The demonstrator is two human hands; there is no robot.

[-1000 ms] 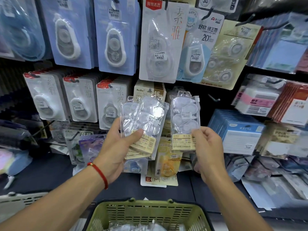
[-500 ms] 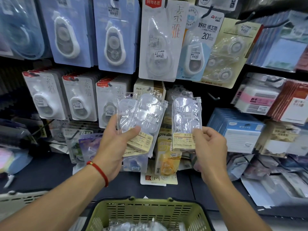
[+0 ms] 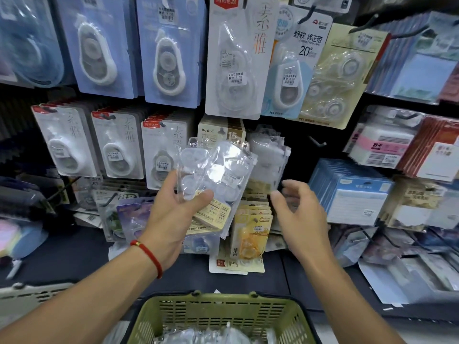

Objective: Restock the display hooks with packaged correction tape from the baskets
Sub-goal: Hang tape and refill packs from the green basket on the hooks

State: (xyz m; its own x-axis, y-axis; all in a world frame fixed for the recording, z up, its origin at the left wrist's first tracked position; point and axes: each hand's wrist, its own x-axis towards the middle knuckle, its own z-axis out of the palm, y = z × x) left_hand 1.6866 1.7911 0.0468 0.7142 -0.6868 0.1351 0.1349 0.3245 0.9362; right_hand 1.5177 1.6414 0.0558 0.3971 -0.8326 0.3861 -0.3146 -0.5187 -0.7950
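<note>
Above the green basket [image 3: 218, 316], left hand [image 3: 171, 219] grips clear packets [image 3: 216, 175] (beige labels); right hand [image 3: 300, 214] hangs slack.

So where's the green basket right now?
The green basket sits bottom centre of the head view, between both forearms, below the left hand holding clear packs.

— How many hands are up at the display?
— Two: the left hand [image 3: 171, 214] and the right hand [image 3: 301, 214].
— Baskets?
— One green basket [image 3: 223, 316], plus the corner of a pale basket [image 3: 32, 297].
— White carded tapes in the middle row?
— Three stacks [image 3: 64, 142] [image 3: 116, 145] [image 3: 164, 150]; depth uncountable.
</note>
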